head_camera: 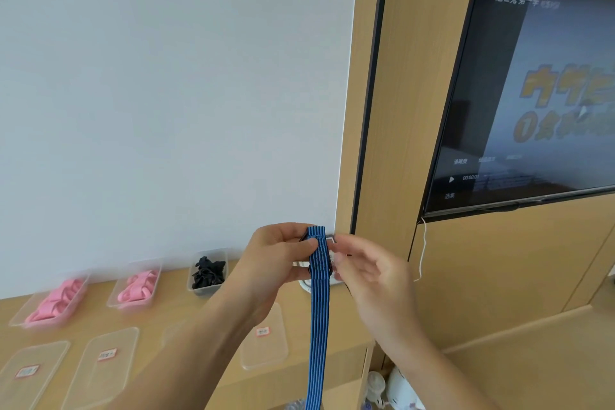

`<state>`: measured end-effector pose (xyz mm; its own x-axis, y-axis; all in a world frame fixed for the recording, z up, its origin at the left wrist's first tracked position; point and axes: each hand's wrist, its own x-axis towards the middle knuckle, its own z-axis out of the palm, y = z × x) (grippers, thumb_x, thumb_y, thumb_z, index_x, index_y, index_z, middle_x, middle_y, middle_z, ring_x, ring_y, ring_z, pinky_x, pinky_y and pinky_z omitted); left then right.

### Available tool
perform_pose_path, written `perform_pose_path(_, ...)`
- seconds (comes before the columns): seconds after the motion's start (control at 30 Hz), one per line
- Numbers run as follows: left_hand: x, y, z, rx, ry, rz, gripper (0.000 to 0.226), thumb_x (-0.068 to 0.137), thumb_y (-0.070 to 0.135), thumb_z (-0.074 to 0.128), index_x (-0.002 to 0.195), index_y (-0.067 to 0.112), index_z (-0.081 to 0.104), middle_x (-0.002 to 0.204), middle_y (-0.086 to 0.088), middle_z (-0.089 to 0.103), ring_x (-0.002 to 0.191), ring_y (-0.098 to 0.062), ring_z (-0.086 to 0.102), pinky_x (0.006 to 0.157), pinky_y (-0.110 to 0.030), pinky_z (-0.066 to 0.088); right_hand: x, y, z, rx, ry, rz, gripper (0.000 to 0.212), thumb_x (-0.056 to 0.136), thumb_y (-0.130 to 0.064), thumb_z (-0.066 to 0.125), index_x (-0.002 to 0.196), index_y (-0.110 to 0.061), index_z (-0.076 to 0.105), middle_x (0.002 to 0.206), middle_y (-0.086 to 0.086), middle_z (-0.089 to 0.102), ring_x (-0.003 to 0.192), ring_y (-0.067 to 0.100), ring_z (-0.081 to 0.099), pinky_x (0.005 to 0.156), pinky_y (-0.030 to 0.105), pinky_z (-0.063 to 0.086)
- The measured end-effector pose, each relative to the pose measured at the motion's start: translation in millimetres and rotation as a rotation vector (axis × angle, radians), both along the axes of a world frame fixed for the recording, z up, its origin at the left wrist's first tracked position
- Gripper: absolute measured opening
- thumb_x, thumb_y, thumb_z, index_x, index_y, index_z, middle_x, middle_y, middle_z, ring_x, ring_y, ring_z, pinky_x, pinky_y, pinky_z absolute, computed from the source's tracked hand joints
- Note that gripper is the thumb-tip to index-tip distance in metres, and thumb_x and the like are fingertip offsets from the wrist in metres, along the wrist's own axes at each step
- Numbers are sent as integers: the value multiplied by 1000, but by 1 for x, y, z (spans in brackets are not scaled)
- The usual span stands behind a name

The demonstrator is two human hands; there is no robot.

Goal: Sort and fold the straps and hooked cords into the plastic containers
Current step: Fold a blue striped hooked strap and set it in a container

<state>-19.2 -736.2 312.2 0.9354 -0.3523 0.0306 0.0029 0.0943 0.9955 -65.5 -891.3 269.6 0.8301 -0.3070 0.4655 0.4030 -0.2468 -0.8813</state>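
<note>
Fingers of the left hand point(283, 253) pinched the top of a blue striped strap point(318, 309), thumb pressed against its fold, holding it up in front of the white wall point(166, 93). The right hand point(362, 270) was blurred; its fingertips met the strap's edge by a metal buckle point(330, 238), fingers curled, seeming to grip it. The strap hung straight down past the worktop point(186, 316) edge and out of view. Behind the hands, along the wall, stood three clear containers: two with pink straps point(55, 304) point(138, 286) and one with black cords point(209, 273). Nearer lay flat clear lids point(264, 339) with small labels. A wall-mounted screen point(532, 103) showed a paused video at right.
</note>
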Motion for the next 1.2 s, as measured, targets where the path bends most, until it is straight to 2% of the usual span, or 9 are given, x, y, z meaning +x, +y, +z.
perform_pose_path(0.1,-2,-1,2,22,-40,25,21,99,-3,56,107,2,75,92,-14,76,81,-23,74,73,-34,62,3,1,7,132,146,104,20,85,-9,78,103,-17,75,89,7,78,83,24,76,79,52,61)
perform_pose_path(0.23,-4,0,2,92,-92,50,20,98,-1,59,103,6,77,94,-17,78,84,-27,75,70,-31,60,1,0,15,149,205,243,21,84,2,75,97,-14,78,88,11,78,86,30,75,76,39,63)
perform_pose_path(0.33,-4,1,2,105,-137,58,16,96,4,64,107,9,76,95,-12,79,88,-27,75,80,-38,62,4,-5,18,126,224,280,19,84,4,74,97,-9,79,87,14,78,85,33,75,75,39,62)
perform_pose_path(0.4,-6,2,4,54,-98,32,18,99,12,65,114,8,73,100,-12,78,84,-20,74,75,-32,61,5,-8,23,152,205,284,18,83,4,74,98,-6,78,87,16,77,84,32,75,76,40,62)
perform_pose_path(0.47,-9,2,4,68,-36,-45,28,103,29,59,115,8,73,105,-9,78,90,-19,75,74,-29,60,4,-11,27,178,177,277,18,83,4,73,98,-4,77,89,15,78,85,31,76,79,39,62)
perform_pose_path(0.57,-10,4,-1,139,62,-136,51,103,48,49,112,5,75,107,-12,79,105,-31,73,93,-39,59,4,-14,32,199,133,247,18,82,4,74,98,-4,77,90,13,78,86,27,76,78,35,61)
perform_pose_path(0.67,-9,6,-3,125,155,-130,63,101,53,49,110,-4,74,104,-18,78,99,-35,73,93,-43,60,4,-14,31,164,71,180,19,80,4,77,95,-8,78,88,9,79,85,25,75,83,39,60)
perform_pose_path(0.9,-12,8,5,61,211,-147,63,100,52,50,113,-6,72,104,-23,77,99,-36,75,85,-41,62,3,-8,13,-40,-103,52,27,75,9,80,87,-15,80,85,-3,79,83,15,75,79,30,59)
perform_pose_path(1.2,-6,12,-4,16,152,-132,34,93,21,68,111,-8,73,108,-26,75,108,-46,70,100,-51,57,10,-9,-3,-378,-411,-86,22,70,7,74,85,-8,80,97,0,77,96,3,72,85,20,57)
